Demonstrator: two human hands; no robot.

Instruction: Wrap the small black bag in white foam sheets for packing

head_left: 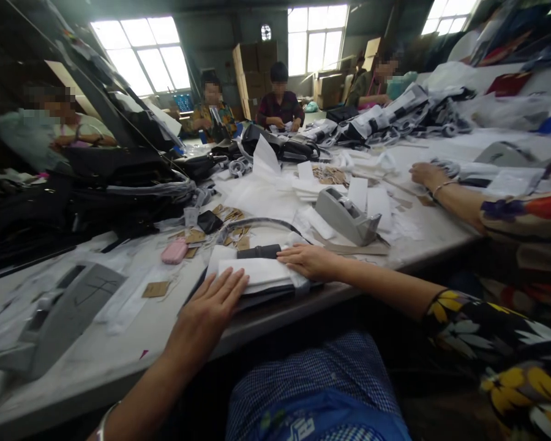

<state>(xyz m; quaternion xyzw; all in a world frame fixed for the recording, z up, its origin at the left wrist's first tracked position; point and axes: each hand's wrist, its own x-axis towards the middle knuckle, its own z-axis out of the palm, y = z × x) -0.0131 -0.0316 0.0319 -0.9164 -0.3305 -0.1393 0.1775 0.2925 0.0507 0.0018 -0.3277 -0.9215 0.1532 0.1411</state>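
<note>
My left hand (pixel 213 301) lies flat, fingers spread, on the near left corner of a folded white wrapping sheet (pixel 257 272). The sheet covers a dark flat bag (pixel 261 294) at the table's front edge. My right hand (pixel 308 261) rests palm down on the sheet's right end, fingers stretched toward a dark strap piece (pixel 258 251) that lies across the top. A grey strap (pixel 257 223) arcs behind the bundle.
A grey tape dispenser (pixel 346 215) stands behind my right hand, a second one (pixel 59 315) at the near left. A pink object (pixel 175 251), brown card tags (pixel 156 288), white sheets and piled black bags (pixel 119 184) crowd the table (pixel 119 355). A neighbour's arm (pixel 454 199) reaches in; several people sit farther back.
</note>
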